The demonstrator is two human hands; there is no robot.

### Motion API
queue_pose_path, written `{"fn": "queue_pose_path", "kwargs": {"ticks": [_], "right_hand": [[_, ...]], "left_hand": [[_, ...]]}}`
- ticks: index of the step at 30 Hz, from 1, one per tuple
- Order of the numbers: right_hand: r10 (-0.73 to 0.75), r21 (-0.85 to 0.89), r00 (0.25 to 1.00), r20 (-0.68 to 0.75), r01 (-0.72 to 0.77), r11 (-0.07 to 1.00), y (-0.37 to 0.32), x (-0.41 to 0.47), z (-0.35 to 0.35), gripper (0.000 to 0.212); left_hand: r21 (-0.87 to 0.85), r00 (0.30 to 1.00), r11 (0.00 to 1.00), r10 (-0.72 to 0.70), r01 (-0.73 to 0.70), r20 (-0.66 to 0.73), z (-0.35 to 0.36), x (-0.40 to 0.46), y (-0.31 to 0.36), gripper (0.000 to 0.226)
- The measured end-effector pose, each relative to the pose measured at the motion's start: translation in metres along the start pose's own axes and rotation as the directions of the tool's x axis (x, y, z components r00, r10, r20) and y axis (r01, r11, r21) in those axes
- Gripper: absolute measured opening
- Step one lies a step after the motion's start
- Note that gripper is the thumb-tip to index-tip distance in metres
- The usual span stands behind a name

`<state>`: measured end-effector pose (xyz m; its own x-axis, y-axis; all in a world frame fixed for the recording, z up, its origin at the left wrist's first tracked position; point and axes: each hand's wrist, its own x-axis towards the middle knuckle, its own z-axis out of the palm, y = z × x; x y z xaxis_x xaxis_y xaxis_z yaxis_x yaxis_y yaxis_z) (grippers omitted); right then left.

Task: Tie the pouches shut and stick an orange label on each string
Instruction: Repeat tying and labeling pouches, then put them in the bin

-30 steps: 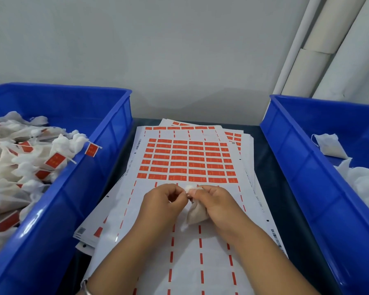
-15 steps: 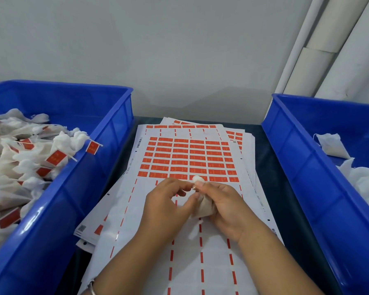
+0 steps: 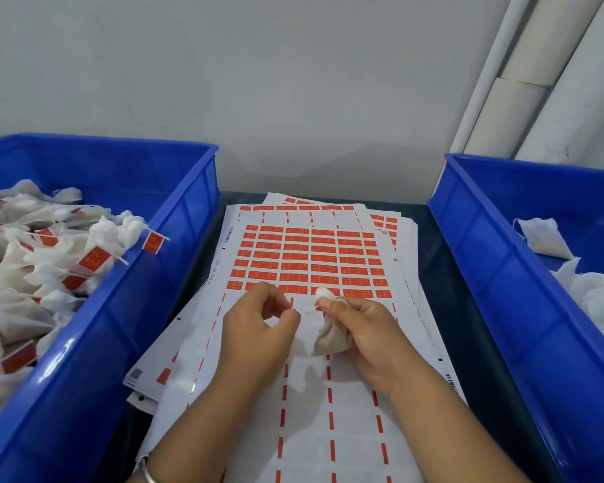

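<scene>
My right hand (image 3: 363, 325) grips a small beige cloth pouch (image 3: 330, 339) by its gathered neck, the white top tuft poking out above my fingers. A thin white string (image 3: 309, 311) runs from the neck toward my left hand (image 3: 258, 325), whose thumb and fingers pinch its end. Both hands hover over the label sheet (image 3: 311, 263) with rows of orange labels, just below the lowest full row.
A blue bin (image 3: 175, 217) on the left holds several tied pouches with orange labels (image 3: 93, 261). A blue bin (image 3: 485, 259) on the right holds loose white pouches (image 3: 544, 238). More label sheets are stacked beneath. White pipes run up the wall at right.
My hands have drawn apart: the left moved left with the string end, the right stayed gripping the pouch neck. The pouch body now hangs below my right hand.
</scene>
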<state>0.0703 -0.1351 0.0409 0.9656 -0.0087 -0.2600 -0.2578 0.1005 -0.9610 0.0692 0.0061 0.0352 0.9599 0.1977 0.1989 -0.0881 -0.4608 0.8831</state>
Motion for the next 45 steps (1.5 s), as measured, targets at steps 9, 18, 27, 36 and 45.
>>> {"fn": "queue_pose_path", "kwargs": {"ticks": [9, 18, 27, 36, 45], "right_hand": [[-0.005, 0.050, 0.999, 0.044, 0.003, 0.999, 0.003, 0.002, -0.003, 0.011], [0.006, 0.062, 1.000, 0.009, -0.006, 0.998, 0.004, 0.005, -0.002, 0.008], [-0.009, -0.200, 0.988, 0.153, 0.040, 0.979, 0.000, 0.001, -0.003, 0.032], [-0.093, -0.106, 0.914, 0.395, 0.146, 0.984, -0.020, -0.019, -0.010, 0.030], [-0.115, 0.163, 0.918, 0.380, 0.056, 0.985, -0.039, -0.028, -0.040, 0.015]], "left_hand": [[0.003, 0.981, 1.000, 0.004, -0.005, 0.194, 0.002, 0.001, 0.004, 0.008], [0.163, 0.994, 0.987, 0.000, -0.018, 0.112, -0.001, 0.006, 0.004, 0.021], [0.222, 0.993, 0.975, 0.021, 0.005, -0.112, -0.008, 0.011, 0.004, 0.013], [0.156, 0.974, 0.967, 0.213, -0.199, -0.075, -0.015, -0.006, 0.023, 0.020], [0.205, 0.969, 0.949, 0.247, -0.240, -0.009, -0.013, -0.010, 0.051, 0.024]]}}
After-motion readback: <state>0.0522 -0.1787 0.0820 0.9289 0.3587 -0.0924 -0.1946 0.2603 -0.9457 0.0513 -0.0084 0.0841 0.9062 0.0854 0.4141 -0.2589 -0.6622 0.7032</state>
